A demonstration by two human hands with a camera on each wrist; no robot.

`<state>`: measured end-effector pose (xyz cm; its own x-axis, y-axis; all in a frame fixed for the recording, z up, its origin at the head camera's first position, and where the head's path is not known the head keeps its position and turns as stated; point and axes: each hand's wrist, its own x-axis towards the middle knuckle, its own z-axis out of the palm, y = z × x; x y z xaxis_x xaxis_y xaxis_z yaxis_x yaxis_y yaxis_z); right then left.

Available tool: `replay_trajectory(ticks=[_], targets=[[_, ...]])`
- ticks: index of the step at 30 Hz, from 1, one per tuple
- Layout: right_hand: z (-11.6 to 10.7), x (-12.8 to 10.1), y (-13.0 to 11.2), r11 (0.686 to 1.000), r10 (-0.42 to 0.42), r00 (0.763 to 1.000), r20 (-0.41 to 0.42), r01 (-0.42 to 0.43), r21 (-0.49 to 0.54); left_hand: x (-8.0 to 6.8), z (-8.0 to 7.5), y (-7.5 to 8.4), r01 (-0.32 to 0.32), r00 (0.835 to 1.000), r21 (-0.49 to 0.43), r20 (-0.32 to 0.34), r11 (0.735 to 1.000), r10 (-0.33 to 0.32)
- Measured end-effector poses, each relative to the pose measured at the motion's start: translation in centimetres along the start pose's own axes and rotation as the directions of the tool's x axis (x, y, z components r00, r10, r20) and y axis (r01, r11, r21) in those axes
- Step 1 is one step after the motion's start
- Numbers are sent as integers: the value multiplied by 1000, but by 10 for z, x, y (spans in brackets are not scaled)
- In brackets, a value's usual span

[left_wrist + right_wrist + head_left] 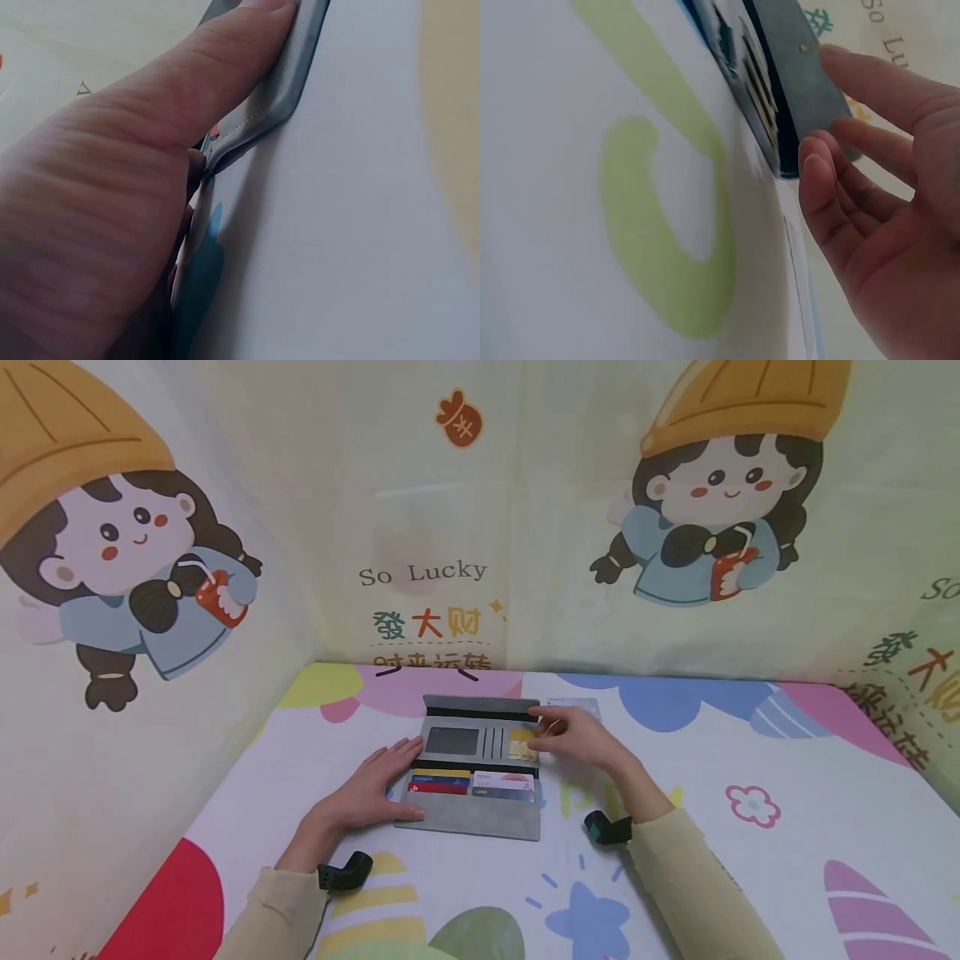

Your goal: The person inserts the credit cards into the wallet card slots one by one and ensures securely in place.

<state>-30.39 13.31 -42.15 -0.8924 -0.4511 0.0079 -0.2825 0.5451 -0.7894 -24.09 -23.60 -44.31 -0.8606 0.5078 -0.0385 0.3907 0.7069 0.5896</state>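
Note:
A grey wallet (472, 817) lies spread open on the table, with several cards (442, 782) tucked in its lower slots. My left hand (386, 781) lies flat on the wallet's left edge, thumb along the lower corner; the left wrist view shows the thumb (225, 67) pressing the grey edge (300, 82). My right hand (558, 735) hovers at the upper right panel, fingers loosely bent over a yellow card (519, 746) that pokes out of a slot. In the right wrist view the fingers (832, 187) hold nothing beside the wallet flap (795, 82).
A pale card (576, 705) lies on the table just behind my right hand. Cartoon-printed cloth walls (450, 527) close off the back and both sides. The colourful tablecloth (750, 860) spreads wide to the right and toward me.

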Motion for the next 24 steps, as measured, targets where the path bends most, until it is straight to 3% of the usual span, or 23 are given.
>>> replay_trajectory(ticks=[9, 24], targets=[[-16, -4, 6, 998, -6, 995, -95, 12, 58, 1, 0, -2, -17, 1000, -12, 2, 1000, 17], [-30, -10, 34, 991, 124, 976, -177, -113, 71, 0, 1, -3, -16, 1000, -12, -4, 1000, 16]])
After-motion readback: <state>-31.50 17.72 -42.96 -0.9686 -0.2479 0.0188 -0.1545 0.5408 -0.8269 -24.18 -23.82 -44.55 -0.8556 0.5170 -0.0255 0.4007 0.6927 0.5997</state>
